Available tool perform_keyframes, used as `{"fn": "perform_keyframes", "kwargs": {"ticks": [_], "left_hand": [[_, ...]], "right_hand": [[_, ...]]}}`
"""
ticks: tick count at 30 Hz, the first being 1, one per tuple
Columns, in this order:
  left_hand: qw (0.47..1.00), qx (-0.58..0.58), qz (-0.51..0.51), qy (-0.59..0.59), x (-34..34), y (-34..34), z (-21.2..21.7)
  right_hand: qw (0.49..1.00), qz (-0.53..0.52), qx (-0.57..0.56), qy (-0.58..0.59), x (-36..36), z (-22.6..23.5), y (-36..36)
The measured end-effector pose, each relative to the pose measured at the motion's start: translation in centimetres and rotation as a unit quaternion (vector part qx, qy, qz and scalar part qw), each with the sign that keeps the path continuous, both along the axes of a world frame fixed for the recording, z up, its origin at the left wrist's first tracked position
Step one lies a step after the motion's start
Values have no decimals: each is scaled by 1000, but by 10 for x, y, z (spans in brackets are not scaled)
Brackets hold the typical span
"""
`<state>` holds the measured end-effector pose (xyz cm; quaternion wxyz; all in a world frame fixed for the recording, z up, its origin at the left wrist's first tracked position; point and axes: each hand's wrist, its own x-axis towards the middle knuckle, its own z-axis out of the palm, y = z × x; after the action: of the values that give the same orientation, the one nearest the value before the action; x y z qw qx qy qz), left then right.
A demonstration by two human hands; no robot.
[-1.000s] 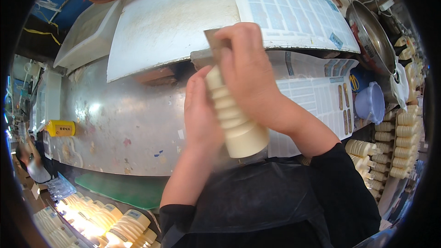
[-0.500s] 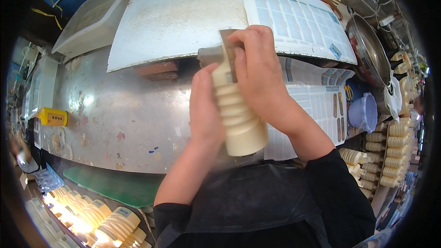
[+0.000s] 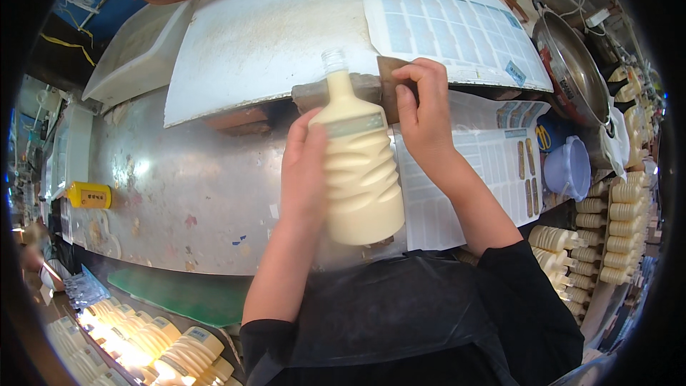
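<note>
My left hand (image 3: 304,168) is closed along the left side of a cream-coloured bottle (image 3: 363,179). The bottle has a wavy ridged body, a clear screw neck at its far end and a pale grey-green label band (image 3: 354,126) across its shoulder. It leans with its neck away from me. In my right hand (image 3: 429,111), a thin flat brown scraper-like piece (image 3: 390,86) is pinched between thumb and fingers, just right of the bottle's shoulder. Behind the bottle neck lies a grey block (image 3: 307,93), partly hidden.
Label sheets (image 3: 446,28) lie on the raised white board (image 3: 264,43), with more printed sheets (image 3: 436,193) on the metal table (image 3: 171,207). A yellow container (image 3: 90,195) stands left, a lilac bucket (image 3: 568,170) and metal pan (image 3: 572,64) right. Similar bottles (image 3: 175,357) fill both lower sides.
The bottle has turned, so its broad face and label band now show. My right hand has shifted right, off the bottle's neck and shoulder, still with the brown piece.
</note>
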<state>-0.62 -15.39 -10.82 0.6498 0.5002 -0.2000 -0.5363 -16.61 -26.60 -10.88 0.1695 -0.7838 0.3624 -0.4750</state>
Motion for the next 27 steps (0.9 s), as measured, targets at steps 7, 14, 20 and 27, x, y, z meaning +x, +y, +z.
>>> {"fn": "perform_keyframes", "kwargs": {"ticks": [7,14,20,27], "left_hand": [[995,-6,24,101,-6,2,15],[991,7,51,120,-19,5,33],[993,-19,56,103,-17,6,23],[994,-26,50,95,-18,7,24]], "right_hand": [[995,32,85,-28,21,32,15],[992,74,65,80,54,57,36],[987,50,6,154,53,62,35],[986,58,23,152,55,65,36]]}}
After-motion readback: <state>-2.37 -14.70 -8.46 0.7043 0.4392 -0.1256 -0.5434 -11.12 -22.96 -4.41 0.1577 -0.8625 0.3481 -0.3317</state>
